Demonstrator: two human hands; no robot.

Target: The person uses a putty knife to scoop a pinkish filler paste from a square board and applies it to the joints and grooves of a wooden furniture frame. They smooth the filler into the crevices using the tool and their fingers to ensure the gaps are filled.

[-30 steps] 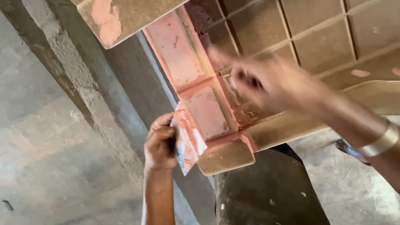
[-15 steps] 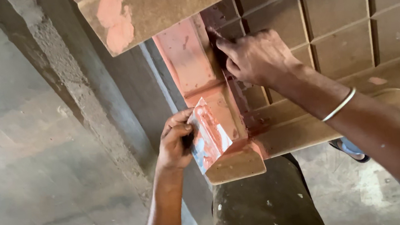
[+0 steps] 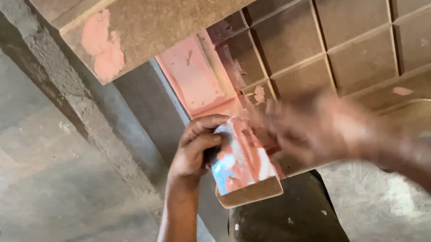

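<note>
We look down on a brown fibreboard panel (image 3: 362, 37) cut w/ a grid of square recesses, running across the top right, and a second plain board (image 3: 177, 21) overlapping it at top, w/ a pink filler patch (image 3: 101, 45) on its face. More pink filler (image 3: 191, 77) coats the panel's left end, approx. one recess wide. Under it all lies a grey concrete floor (image 3: 29, 166), w/ a raised concrete strip (image 3: 76, 106) running diagonally top left to bottom centre. A dark trouser leg (image 3: 285, 228) shows at bottom, below the panel's corner. Our left hand (image 3: 195, 151) grips the handle end of a flat metal scraper blade (image 3: 239, 157), fingers curled tight round it, thumb side up. The blade is smeared w/ pink filler, shiny where bare, and sits just right of those fingers, lying against the panel's bottom-left corner edge (image 3: 249, 192). Our right hand (image 3: 319, 131) is badly blurred, at the blade's right side, overlapping panel and blade; we cannot tell if its fingers are spread or closed, nor whether they touch the blade. The right forearm (image 3: 423, 161) runs off to the right.
</note>
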